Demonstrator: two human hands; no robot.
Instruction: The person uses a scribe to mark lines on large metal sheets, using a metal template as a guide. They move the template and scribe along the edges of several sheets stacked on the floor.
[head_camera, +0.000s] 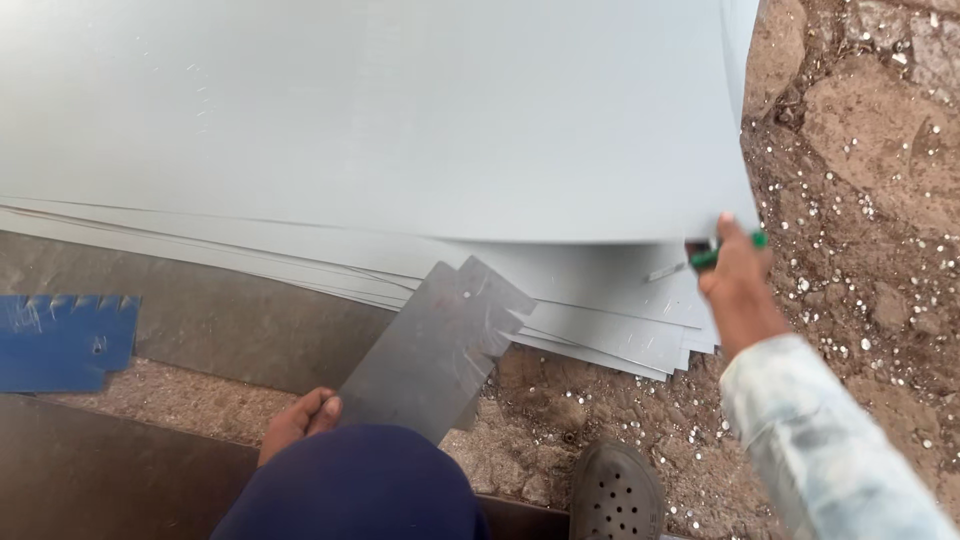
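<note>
My right hand (738, 275) grips the near right edge of a large pale grey metal sheet (400, 110) and lifts it off a stack of similar sheets (600, 320). In the same hand is a green-handled tool (715, 252) with a thin metal tip. My left hand (300, 418) holds the near end of a narrow grey metal plate (435, 345) that leans onto the stack. My knee in dark blue cloth (355, 485) partly covers the left hand.
A blue toothed-edge metal piece (60, 340) lies at the left on dark sheets (210, 320). Rough dirt and stone ground (860, 150) with small shiny scraps lies to the right. My grey perforated shoe (615, 495) stands at the bottom.
</note>
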